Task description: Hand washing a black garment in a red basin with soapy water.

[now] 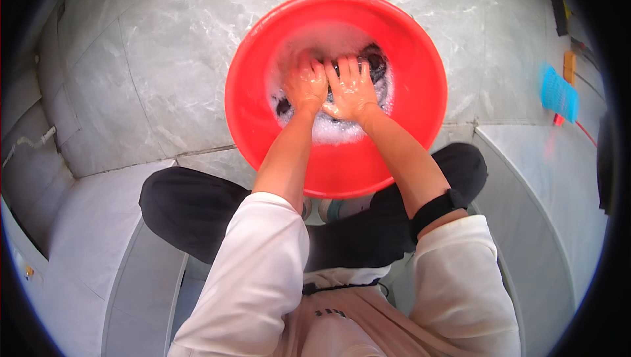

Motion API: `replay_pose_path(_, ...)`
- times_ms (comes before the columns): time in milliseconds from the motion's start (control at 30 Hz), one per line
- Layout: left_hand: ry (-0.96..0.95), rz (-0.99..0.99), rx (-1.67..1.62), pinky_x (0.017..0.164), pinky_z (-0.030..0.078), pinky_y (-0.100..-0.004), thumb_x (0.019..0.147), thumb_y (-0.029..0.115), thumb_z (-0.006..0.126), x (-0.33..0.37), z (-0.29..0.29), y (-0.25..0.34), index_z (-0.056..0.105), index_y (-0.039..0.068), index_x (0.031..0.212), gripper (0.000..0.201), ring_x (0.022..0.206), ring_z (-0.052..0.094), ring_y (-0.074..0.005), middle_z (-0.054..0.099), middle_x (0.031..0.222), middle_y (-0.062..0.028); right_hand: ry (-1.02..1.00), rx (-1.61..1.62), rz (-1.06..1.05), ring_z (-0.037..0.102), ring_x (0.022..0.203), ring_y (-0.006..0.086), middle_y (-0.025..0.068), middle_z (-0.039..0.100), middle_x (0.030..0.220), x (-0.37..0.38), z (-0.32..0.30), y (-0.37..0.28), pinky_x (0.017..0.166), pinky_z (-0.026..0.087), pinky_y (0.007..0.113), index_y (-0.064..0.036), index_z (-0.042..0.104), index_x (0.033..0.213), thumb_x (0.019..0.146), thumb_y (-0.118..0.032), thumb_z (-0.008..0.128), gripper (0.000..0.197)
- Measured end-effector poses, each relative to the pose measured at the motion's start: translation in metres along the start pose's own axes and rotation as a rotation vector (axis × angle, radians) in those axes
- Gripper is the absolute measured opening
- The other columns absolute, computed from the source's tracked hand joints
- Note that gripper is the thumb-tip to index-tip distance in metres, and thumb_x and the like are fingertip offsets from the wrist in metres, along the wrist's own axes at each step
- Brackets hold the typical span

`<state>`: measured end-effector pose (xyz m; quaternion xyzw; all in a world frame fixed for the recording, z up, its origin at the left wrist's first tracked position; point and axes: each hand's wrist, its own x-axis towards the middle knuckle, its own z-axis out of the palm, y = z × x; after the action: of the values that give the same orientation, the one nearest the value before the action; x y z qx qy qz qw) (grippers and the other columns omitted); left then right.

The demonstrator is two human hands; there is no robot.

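A red basin holds foamy water with dark cloth in it. Both my hands are down inside, side by side and wet with suds. My right hand lies flat on the dark cloth, fingers stretched out and a little apart. Close beside it, my left hand is pressed down into the foam, its fingers pointing forward and partly covered by suds. Neither hand appears to grip the cloth. Foam hides most of the cloth; its kind cannot be made out.
The basin stands on a grey tiled floor, between my knees in dark trousers. At the right, a blue plastic basket is near a low tiled ledge. Another tiled ledge is at the left, near a pale pipe.
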<state>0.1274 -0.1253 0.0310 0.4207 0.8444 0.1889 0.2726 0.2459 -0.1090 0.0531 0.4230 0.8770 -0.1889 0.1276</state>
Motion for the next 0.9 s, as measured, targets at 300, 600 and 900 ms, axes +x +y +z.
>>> replay_pose_path(300,-0.555,-0.014,0.092,0.096,0.046,-0.0469,0.093,0.031,0.045,0.025,0.103,-0.115,0.063,0.006,0.115,0.039,0.112,0.058,-0.0355,0.061,0.121,-0.0197,-0.746,0.436,0.074,0.053,0.124,0.0341,0.0207,0.057,0.131,0.041,0.039,0.028,0.098,0.044,0.048,-0.0046,0.056,0.127,0.081,-0.06,0.052,0.072)
replay_pose_path(600,-0.598,0.076,0.086,0.093,0.048,-0.0457,0.094,0.029,0.043,0.051,0.09,-0.08,0.063,0.005,0.115,0.038,0.108,0.061,-0.0367,0.063,0.117,-0.0216,-0.774,0.683,0.156,0.047,0.129,0.0337,0.0197,0.052,0.137,0.05,0.022,0.053,0.106,0.038,0.043,-0.0067,0.056,0.13,0.084,-0.056,0.05,0.067)
replay_pose_path(900,-0.454,0.24,0.244,0.091,0.049,-0.0446,0.096,0.027,0.041,0.073,0.006,-0.028,0.063,0.003,0.116,0.038,0.104,0.063,-0.0378,0.065,0.113,-0.0236,-0.316,0.515,0.236,0.05,0.127,0.0348,0.0217,0.054,0.135,0.062,-0.043,0.016,0.107,0.038,0.041,-0.0088,0.056,0.131,0.086,-0.043,0.052,0.057)
